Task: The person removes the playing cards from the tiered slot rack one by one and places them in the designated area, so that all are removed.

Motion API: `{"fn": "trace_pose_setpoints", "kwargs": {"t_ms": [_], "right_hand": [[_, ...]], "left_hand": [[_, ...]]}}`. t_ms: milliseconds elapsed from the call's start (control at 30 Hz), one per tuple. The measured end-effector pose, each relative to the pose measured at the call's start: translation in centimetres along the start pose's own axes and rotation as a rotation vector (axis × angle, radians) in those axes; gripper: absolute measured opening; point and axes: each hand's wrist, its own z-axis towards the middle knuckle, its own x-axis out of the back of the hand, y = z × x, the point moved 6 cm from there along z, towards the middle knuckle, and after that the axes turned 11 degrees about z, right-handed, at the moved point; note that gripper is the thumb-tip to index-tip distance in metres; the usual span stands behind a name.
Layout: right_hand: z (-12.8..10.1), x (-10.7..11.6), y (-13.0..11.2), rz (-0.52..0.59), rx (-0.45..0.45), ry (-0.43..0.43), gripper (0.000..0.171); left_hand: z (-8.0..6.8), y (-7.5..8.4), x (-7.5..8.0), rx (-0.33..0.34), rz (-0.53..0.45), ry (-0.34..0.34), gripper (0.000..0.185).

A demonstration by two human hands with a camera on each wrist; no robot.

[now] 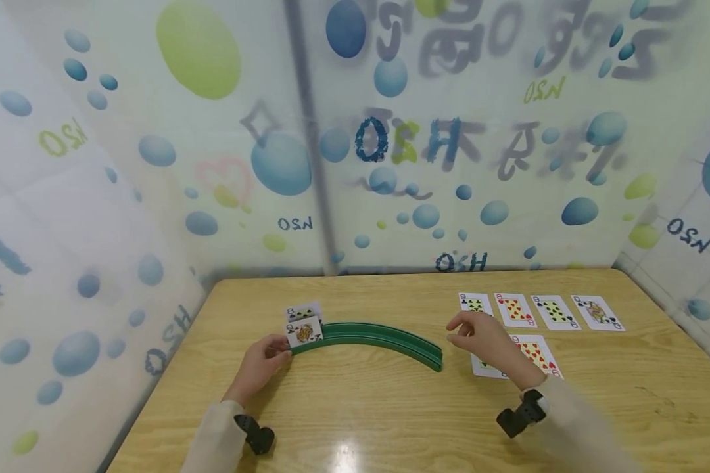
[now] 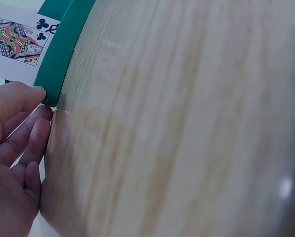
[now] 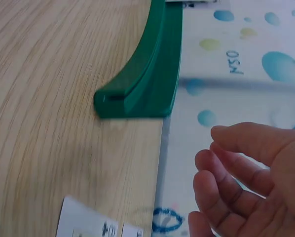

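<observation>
Left side of the wooden table (image 1: 390, 420): the left hand (image 1: 260, 368) rests at the left end of the curved green card rack (image 1: 369, 336). In the left wrist view its fingertips (image 2: 36, 94) touch the rack's end (image 2: 58, 69); the fingers lie loosely bent and are not wrapped round anything. No grasp on a card is visible, so the hand reads as relaxed, in contact with the rack only.

Two cards stand in the left end of the rack, just beyond the left hand: a club face card (image 1: 304, 332) in front, seen also from the left wrist (image 2: 17, 39), and a second card (image 1: 304, 313) behind it, partly covered.

Centre: the rack arcs from the left hand toward the right, its right end (image 3: 132, 96) lying nearer the viewer. The slots between the two standing cards and that end hold nothing.

Right of the rack: the right hand (image 1: 485, 341) hovers above the table, near the rack's right end but apart from it. Its fingers (image 3: 226, 177) are curled loosely and hold nothing.

Under and beside the right hand lie two face-up cards: a white-edged one (image 1: 486, 369), mostly hidden by the hand, and a red heart card (image 1: 535, 355).

Far right: a row of four face-up cards (image 1: 541, 311) lies side by side toward the far edge.
</observation>
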Motion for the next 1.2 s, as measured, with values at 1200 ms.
{"fn": "trace_pose_setpoints", "kwargs": {"t_ms": [1200], "right_hand": [[8.6,-13.6,-7.5,0.155,0.152,-0.202,0.01]], "left_hand": [[0.1,0.1,0.2,-0.006,-0.004,-0.009,0.022]]}}
